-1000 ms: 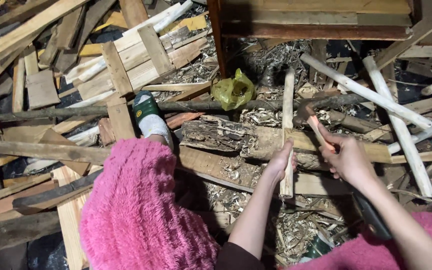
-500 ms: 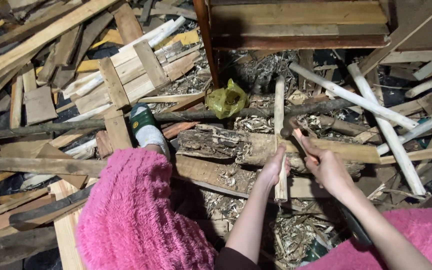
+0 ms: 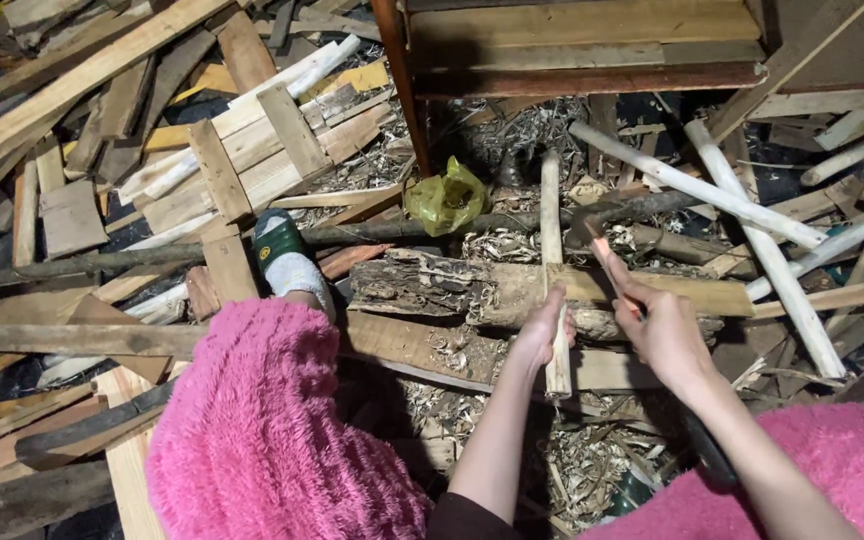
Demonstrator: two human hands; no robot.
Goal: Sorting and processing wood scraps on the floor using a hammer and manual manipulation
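Pale wooden stick lay across a rotten log, the left hand clasped round its near end; the right hand gripped a hatchet handle, its dark head just beside the stick

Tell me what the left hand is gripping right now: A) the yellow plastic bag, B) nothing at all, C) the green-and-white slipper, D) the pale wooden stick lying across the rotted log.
D: the left hand is closed around the pale wooden stick, which lies across the rotted log; the yellow plastic bag sits apart farther back, and the slipper is off to the left on the foot.
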